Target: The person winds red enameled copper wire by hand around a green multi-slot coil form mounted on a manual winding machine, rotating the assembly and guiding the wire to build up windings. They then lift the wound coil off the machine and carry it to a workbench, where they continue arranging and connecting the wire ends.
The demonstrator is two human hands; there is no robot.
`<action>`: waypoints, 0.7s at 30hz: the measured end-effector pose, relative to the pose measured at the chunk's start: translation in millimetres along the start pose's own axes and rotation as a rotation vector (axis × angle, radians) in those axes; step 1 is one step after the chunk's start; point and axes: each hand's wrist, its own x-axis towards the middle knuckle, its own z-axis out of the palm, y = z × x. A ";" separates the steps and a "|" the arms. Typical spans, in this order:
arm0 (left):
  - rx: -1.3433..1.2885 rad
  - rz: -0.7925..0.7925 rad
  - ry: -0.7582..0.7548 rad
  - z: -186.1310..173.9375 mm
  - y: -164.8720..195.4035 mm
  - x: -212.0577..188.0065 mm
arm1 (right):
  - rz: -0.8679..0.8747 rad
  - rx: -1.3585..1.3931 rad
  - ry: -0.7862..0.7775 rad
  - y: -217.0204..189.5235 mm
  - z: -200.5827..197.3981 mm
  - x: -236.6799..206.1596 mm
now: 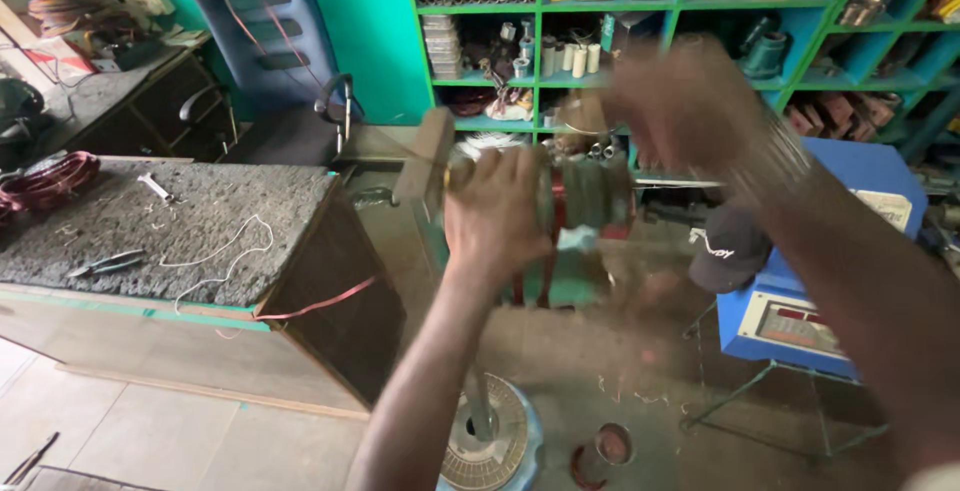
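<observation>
My left hand (497,213) grips the left side of a coil former (585,196) wound with dark wire and a red band, mounted on a green stand (560,276). A wooden block (425,156) sticks out at the former's left end. My right hand (675,106) is raised above and right of the former, strongly blurred, fingers closed; what it holds cannot be made out. Thin wire strands run along my right forearm (790,166).
A rough grey workbench (170,216) at left carries pliers (105,263), loose wire and a red wire coil (45,183). A wire spool (490,436) stands on the floor below. A blue machine (830,301) is at right. Green shelves (640,11) of parts line the back.
</observation>
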 end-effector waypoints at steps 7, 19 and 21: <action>-0.009 0.040 0.106 -2.7 -3.2 -15.0 | 0.222 0.331 -0.320 -68.5 190.6 -87.4; -0.021 -0.004 0.006 -5.0 -4.0 -8.8 | 0.122 0.038 -0.019 22.1 53.4 37.8; -0.040 0.032 0.049 -13.2 1.1 -16.8 | 0.219 0.130 -0.150 19.0 121.5 23.2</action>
